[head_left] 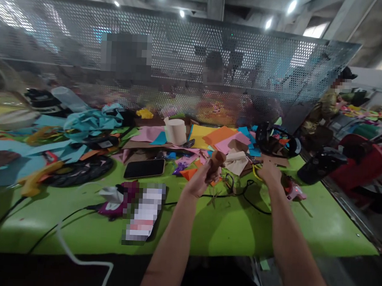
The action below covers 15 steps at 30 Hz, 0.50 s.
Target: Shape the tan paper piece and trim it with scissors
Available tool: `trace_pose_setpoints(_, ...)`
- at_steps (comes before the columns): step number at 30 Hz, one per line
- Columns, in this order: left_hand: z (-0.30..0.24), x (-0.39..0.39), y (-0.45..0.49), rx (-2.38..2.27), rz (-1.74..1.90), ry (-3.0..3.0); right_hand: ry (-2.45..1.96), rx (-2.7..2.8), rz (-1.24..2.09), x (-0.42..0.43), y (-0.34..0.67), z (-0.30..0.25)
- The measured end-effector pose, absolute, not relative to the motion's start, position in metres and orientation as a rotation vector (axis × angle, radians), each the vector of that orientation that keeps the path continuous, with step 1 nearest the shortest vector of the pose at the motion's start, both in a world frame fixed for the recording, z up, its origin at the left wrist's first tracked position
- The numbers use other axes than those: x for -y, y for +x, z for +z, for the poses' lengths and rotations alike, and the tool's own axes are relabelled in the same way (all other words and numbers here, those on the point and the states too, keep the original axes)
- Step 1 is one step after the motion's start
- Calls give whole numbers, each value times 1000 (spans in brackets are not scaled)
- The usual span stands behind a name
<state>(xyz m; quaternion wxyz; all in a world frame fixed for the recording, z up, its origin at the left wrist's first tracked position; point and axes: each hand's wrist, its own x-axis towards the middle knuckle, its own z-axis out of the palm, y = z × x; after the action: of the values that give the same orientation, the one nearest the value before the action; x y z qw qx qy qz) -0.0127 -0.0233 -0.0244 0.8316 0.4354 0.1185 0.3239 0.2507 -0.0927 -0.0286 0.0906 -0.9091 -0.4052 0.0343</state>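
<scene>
My left hand [205, 179] is closed around a brown, rounded piece [218, 157], perhaps rolled paper or felt; its exact kind is not clear. Farther right, my right hand [269, 174] reaches down to the table, its fingers at the yellow loop handle of what look like scissors [256, 172]; blur hides part of that grip. Between the hands lie a crumpled cream cloth or paper [236, 162] and a black cable [228, 195]. A pink glue gun [294, 192] rests just right of my right wrist.
On the green table [231, 233] are a dark phone [144, 169], a lit phone [146, 212], a purple device [114, 205], a yellow glue gun [42, 176] and a white roll [175, 132]. Coloured sheets [221, 138] lie behind. A perforated metal screen [181, 66] stands beyond; a person [330, 100] is far right.
</scene>
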Motion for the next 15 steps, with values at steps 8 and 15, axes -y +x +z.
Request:
trace_pose_setpoints(8, -23, 27, -12, -268, 791, 931, -2363, 1008, 18, 121, 274, -15)
trace_pose_setpoints(15, -24, 26, -11, -342, 842, 916, -1411, 906, 766, 117, 242, -4)
